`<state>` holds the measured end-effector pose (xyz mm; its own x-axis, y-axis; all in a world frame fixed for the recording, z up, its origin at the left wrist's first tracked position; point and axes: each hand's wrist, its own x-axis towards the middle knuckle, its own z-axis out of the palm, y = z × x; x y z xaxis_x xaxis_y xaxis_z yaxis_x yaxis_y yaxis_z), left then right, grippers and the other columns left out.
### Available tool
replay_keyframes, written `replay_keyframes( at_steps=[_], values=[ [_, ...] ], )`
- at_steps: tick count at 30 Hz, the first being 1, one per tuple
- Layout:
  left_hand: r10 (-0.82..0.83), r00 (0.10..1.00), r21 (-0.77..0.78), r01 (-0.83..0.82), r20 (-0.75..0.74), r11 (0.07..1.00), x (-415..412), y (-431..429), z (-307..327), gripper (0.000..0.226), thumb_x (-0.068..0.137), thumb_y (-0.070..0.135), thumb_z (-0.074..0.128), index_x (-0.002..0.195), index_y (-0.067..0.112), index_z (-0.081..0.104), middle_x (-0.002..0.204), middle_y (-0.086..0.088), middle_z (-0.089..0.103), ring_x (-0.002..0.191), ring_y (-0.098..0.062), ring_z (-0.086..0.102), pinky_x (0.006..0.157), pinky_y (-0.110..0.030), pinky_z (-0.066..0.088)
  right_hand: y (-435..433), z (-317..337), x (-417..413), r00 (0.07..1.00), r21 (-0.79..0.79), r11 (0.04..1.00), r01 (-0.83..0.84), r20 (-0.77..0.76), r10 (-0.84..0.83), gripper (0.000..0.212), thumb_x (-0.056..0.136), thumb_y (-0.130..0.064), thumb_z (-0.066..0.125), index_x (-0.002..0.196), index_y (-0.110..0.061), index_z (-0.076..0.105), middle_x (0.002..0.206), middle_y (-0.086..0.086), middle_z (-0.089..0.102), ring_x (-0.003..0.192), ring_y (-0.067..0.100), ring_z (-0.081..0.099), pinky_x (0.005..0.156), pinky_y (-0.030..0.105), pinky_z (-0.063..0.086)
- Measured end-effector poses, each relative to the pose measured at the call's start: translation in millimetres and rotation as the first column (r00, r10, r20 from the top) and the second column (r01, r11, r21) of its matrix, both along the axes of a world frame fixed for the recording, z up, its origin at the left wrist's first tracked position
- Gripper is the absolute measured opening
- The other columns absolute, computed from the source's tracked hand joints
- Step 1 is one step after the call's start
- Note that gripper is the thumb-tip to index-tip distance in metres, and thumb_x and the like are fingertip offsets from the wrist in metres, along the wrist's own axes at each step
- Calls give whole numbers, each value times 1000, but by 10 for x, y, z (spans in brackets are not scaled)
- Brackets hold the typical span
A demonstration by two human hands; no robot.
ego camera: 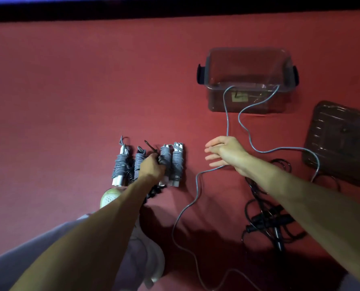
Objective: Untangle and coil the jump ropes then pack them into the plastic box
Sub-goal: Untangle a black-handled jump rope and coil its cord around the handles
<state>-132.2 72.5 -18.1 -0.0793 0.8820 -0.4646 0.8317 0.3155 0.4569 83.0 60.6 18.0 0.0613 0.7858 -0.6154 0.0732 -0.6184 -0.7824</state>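
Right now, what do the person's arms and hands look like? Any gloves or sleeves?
No gloves and no sleeves in view. The left forearm and left hand are bare, and so are the right forearm and right hand. I see no watch, ring or wristband. Below, the person wears pale grey trousers and a white shoe.

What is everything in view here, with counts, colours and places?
coiled ropes: four, grey, in a row on the floor, centre-left
black bundle: one, black, among the coiled ropes
loose rope: one, grey, trailing from the box across the floor
tangled ropes: count unclear, black, lower right
plastic box: one, clear, black latches, upper right
lid: one, dark, right of box
floor: red
shoe: one, white, by left forearm
left hand: grips black bundle
right hand: fingers straight, over loose rope
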Motion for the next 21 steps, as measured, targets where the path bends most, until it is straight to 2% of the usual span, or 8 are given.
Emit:
replay_keyframes(
  at_steps=[5,8,10,12,14,17,19,21],
  values=[
    [-84,994,128,74,76,989,365,-111,170,38,86,2,54,122,6,63,119,-21,59,114,-36,52,96,-30,36,-67,92,378,998,19,999,41,39,-41,13,94,3,52,103,-4,60,99,16,63,81,25,65,59,30,58],
    [-163,962,125,138,218,983,737,-134,307,36,84,-5,54,117,1,65,107,-18,65,94,-28,61,74,-16,40,-148,202,771,989,48,994,103,106,-107,14,94,3,52,101,-5,60,94,15,62,72,18,62,54,27,57],
    [-196,934,87,178,298,980,1021,-155,363,33,85,-5,54,115,3,66,90,-8,63,71,-14,57,56,-10,38,-241,258,1081,976,64,988,144,159,-152,14,93,3,51,101,-6,60,91,13,62,71,17,61,54,26,57],
    [-228,906,49,226,356,973,1300,-190,372,29,86,-3,54,109,7,67,72,3,57,54,-3,49,48,-8,34,-367,293,1379,958,64,984,165,229,-176,15,94,2,50,97,-8,61,86,9,62,70,16,61,53,26,57],
    [-249,891,22,261,380,965,1569,-237,390,22,87,1,56,102,14,67,66,5,54,55,-7,48,52,-11,37,-499,284,1626,933,54,981,184,305,-192,20,93,2,48,88,-12,61,81,5,63,67,14,59,51,25,56],
    [-275,860,-4,307,431,952,1906,-293,361,22,87,0,54,99,13,66,68,2,56,70,-18,52,67,-22,41,-688,219,1867,880,27,984,177,442,-170,28,92,1,46,78,-17,62,77,4,64,62,13,58,48,25,54],
    [-307,835,-22,355,458,934,2065,-345,322,23,89,-2,51,101,11,66,68,2,55,66,-15,50,61,-20,41,-813,106,1959,846,-20,991,132,523,-102,28,89,0,48,73,-18,62,78,7,67,60,15,59,48,25,54],
    [-297,815,-44,365,497,930,2156,-405,280,18,92,0,54,99,13,64,69,2,55,62,-11,47,53,-12,38,-916,-100,1997,841,-73,994,87,539,-34,27,86,-2,52,69,-20,63,84,12,71,65,20,64,57,31,57]
  ],
)
